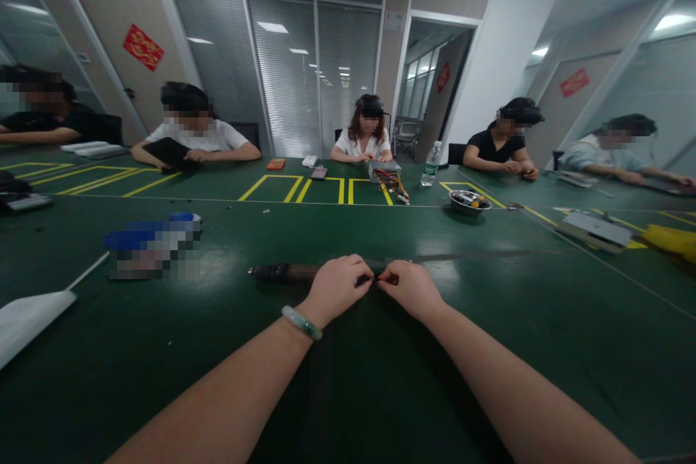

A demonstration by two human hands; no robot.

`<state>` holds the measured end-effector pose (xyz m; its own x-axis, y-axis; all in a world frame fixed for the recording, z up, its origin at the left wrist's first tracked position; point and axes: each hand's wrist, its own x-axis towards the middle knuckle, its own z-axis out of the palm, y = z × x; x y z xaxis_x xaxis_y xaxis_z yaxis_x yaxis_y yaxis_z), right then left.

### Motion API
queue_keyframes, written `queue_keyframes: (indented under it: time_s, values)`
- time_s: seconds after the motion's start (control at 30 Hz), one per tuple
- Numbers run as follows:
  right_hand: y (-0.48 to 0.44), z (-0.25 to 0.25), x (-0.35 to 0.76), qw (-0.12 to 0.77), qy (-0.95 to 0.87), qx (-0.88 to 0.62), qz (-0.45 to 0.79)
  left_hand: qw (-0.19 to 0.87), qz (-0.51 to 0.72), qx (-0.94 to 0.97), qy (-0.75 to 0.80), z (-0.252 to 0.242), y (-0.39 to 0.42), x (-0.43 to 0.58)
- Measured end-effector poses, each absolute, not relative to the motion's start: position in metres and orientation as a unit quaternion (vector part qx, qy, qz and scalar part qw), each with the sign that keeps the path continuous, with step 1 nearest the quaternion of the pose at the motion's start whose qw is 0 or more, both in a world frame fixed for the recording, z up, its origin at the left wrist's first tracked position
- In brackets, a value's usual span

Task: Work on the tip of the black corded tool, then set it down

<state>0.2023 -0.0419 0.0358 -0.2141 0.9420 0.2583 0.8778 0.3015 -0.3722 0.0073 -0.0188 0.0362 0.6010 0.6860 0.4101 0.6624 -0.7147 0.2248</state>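
A long dark cylindrical tool [296, 273] lies crosswise on the green table, with a black ribbed end and a small metal tip pointing left. Over its right part, my left hand [340, 284] is closed in a pinch, and a green bangle [301, 322] circles that wrist. My right hand [410, 286] is pinched too, its fingertips almost meeting those of the left. Something small and dark shows between the fingertips, too little to name. My hands cover much of the tool's right part.
The green table [228, 348] carries a blurred blue-and-white pack [152, 243] at left and a white sheet [32, 319] nearer me. Further off are a metal bowl [470, 203], a water bottle [431, 165] and a box with coloured cables [385, 172]. Several people sit opposite.
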Motion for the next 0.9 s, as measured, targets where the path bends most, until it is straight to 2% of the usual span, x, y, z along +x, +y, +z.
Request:
queue_keyframes:
  time_s: [0.47, 0.7, 0.9]
  values:
    - [-0.04, 0.031, 0.204, 0.253, -0.759, -0.592, 0.099, 0.029, 0.251, 0.891, 0.377, 0.032, -0.016, 0.007]
    - [-0.035, 0.022, 0.206, 0.292, -0.79, -0.538, 0.035, 0.027, 0.254, 0.889, 0.381, 0.032, -0.016, 0.009]
    - [-0.03, 0.022, 0.205, 0.237, -0.819, -0.522, -0.014, 0.033, 0.25, 0.888, 0.384, 0.035, -0.018, 0.007]
